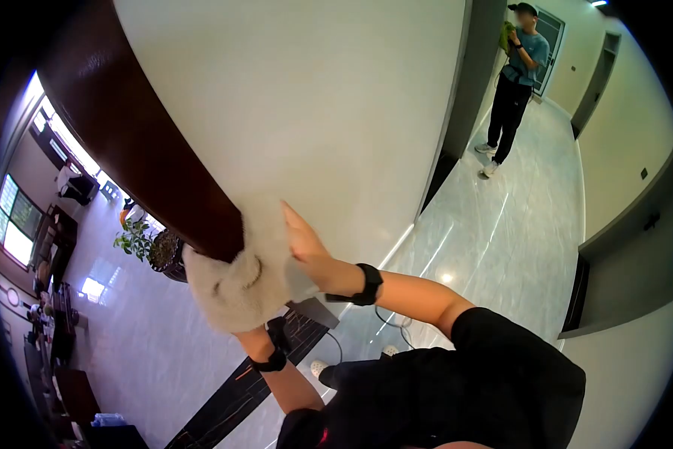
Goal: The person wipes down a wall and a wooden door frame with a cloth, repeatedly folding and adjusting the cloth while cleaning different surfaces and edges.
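A fluffy cream cloth (228, 295) is wrapped around the lower visible part of a glossy dark brown wood trim (157, 142) at the wall's edge. My left hand (256, 344) is mostly tucked under the cloth on the near side, its fingers hidden and only the wrist end showing. On the right side of the trim, my right hand (310, 254) holds the cloth against it. One finger of that hand points upward along the white wall (306, 97), and the others are partly covered. Black bands sit on both wrists.
A person (512, 82) stands in the hallway at upper right, holding something green. A potted plant (164, 251) is behind the trim at left. A cable (396, 323) lies on the shiny tiled floor (494, 247) near my feet. Furniture lines the far-left room.
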`<state>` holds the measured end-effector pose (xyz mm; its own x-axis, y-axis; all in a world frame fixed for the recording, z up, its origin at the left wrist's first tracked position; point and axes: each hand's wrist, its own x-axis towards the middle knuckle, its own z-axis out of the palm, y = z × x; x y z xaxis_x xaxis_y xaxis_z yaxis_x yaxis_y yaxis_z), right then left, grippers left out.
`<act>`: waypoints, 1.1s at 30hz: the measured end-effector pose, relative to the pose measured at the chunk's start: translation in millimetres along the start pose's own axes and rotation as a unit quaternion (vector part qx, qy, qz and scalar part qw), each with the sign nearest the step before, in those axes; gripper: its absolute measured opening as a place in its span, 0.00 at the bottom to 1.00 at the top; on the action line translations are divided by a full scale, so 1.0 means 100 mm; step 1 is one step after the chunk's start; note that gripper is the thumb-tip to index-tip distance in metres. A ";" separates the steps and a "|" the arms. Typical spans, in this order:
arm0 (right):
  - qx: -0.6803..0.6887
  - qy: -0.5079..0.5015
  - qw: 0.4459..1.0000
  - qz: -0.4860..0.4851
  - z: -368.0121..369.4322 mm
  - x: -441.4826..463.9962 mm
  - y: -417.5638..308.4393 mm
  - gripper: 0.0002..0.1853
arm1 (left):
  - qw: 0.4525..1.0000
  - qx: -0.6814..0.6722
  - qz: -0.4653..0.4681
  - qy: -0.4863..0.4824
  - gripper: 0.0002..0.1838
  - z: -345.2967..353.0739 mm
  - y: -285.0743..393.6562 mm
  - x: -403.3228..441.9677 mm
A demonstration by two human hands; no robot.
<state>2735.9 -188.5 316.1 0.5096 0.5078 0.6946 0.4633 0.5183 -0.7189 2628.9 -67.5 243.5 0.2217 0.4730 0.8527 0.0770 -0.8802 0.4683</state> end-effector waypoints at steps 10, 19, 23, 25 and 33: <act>-0.360 0.076 0.900 -0.235 0.32 0.05 0.77 0.26 | 0.995 0.057 -0.002 -0.082 0.20 0.55 -0.50 -0.67; -0.347 0.005 0.916 -0.199 0.19 -0.67 1.55 0.26 | 0.978 0.032 -0.025 -0.206 0.24 0.76 -1.15 -1.77; -0.470 -0.081 0.845 -0.241 0.04 -1.05 1.66 0.24 | 0.986 -0.054 -0.120 -0.103 0.23 0.81 -0.72 -1.58; -0.462 -0.126 0.863 -0.162 -0.01 -1.25 1.68 0.23 | 0.968 -0.136 -0.205 -0.048 0.21 0.75 -0.35 -1.41; -0.298 -0.111 0.941 0.112 -0.11 -1.35 1.72 0.27 | 0.933 -0.203 -0.271 -0.119 0.15 0.41 0.10 -1.24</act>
<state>2754.5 -175.8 98.4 0.5099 0.7244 0.4640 0.7204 -0.0648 -0.6905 2641.9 -136.6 133.3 0.4708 0.7798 0.4125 -0.1244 -0.4043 0.9062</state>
